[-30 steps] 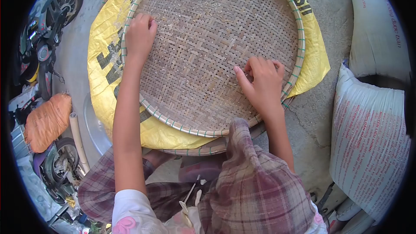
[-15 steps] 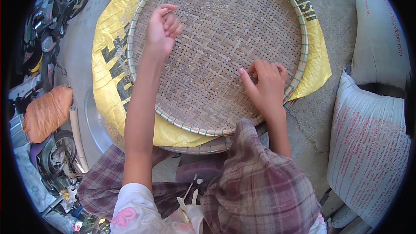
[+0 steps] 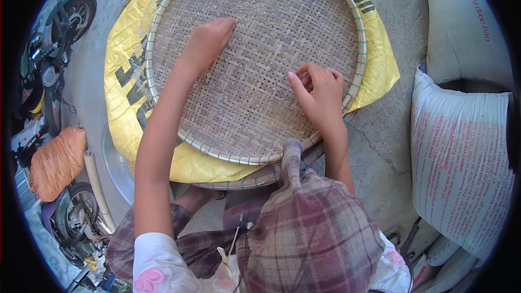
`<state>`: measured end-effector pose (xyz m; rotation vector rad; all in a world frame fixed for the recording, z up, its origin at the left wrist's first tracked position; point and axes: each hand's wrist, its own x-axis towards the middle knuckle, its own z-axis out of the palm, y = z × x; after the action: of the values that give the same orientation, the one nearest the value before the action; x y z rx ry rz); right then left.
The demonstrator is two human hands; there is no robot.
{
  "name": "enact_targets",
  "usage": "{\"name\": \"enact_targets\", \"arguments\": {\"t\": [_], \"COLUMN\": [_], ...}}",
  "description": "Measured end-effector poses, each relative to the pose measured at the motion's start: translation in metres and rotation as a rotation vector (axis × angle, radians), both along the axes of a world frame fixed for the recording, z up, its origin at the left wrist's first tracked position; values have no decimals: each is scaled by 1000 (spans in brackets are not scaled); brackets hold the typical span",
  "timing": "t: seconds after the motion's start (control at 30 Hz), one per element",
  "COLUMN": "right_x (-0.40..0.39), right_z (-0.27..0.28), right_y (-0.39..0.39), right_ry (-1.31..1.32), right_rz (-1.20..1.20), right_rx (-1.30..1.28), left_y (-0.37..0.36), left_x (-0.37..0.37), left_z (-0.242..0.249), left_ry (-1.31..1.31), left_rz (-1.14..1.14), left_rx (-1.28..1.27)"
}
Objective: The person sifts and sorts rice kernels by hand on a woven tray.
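Observation:
A large round woven bamboo tray [image 3: 228,157] lies flat on a yellow printed sack [image 3: 122,97]. A few pale grains are scattered over its weave [image 3: 255,5]. My left hand [image 3: 209,40] rests palm down on the upper middle of the tray, fingers stretched out and holding nothing. My right hand [image 3: 317,92] sits near the tray's right rim. Its fingers are curled in and the fingertips are pinched together on the weave. What they pinch is too small to see. The brim of my plaid hat [image 3: 309,228] covers the tray's near edge.
The rim of a second woven tray [image 3: 244,184] pokes out under the sack. Filled white sacks [image 3: 461,157] stand at the right, with another [image 3: 467,27] behind. Motorbikes [image 3: 54,38], an orange bag [image 3: 51,163] and a white pipe [image 3: 95,184] crowd the left. The floor is cracked concrete [image 3: 380,146].
My left hand left the tray's left rim, lifted, and now lies flat nearer the tray's middle. My right hand stayed curled by the right rim.

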<state>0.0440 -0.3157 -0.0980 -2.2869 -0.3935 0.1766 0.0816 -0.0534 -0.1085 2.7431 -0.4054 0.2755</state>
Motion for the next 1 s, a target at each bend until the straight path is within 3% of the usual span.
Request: {"name": "enact_targets", "arguments": {"t": [0.13, 0.2, 0.27, 0.33, 0.4, 0.43, 0.5, 0.57, 0.63, 0.7, 0.73, 0.8, 0.87, 0.93, 1.0], "right_x": [-1, -2, 1, -4, -2, -3, -3, -4, -1, -4, -4, -3, -3, -3, -3], "right_z": [0, 0, 0, 0, 0, 1, 1, 1, 1, -1, 0, 2, 4, 5, 5], "right_y": [1, 2, 3, 2, 4, 2, 5, 5, 6, 4, 4, 5, 6, 5, 6], "right_ry": [-8, -3, -18, -5, -70, -65, -121, -122, -149, -159, -162, -131, -109, -79, -86], "right_rz": [8, -1, 9, 17, 51, 46, 73, 97, 105, 99, 86, 95, 95, 104, 89], "right_rx": [1, -29, -32, -43, -96, -96, -118, -108, -100, -95, -95, -89, -95, -114, -79], "left_y": [-1, -8, 6, 45, 113, 142, 180, 256, 237, 275, 257, 171, 130, 113, 60], "left_x": [0, -6, -30, -72, -127, -158, -216, -304, -319, -352, -334, -274, -225, -182, -116], "left_z": [-2, 13, 45, 77, 94, 99, 105, 76, 66, 24, 29, 58, 87, 96, 99], "left_ry": [38, 108, 299, 147, -8, -60, -140, 52, 629, 939, 930, 699, 489, 79, 133], "left_rz": [35, 379, 548, 690, 780, 865, 1146, 1384, 1526, 1431, 1420, 1351, 1228, 861, 781], "left_rx": [51, -426, -1167, -1439, -1470, -1464, -1188, -575, 131, 617, 621, 713, 797, 472, -78]}}
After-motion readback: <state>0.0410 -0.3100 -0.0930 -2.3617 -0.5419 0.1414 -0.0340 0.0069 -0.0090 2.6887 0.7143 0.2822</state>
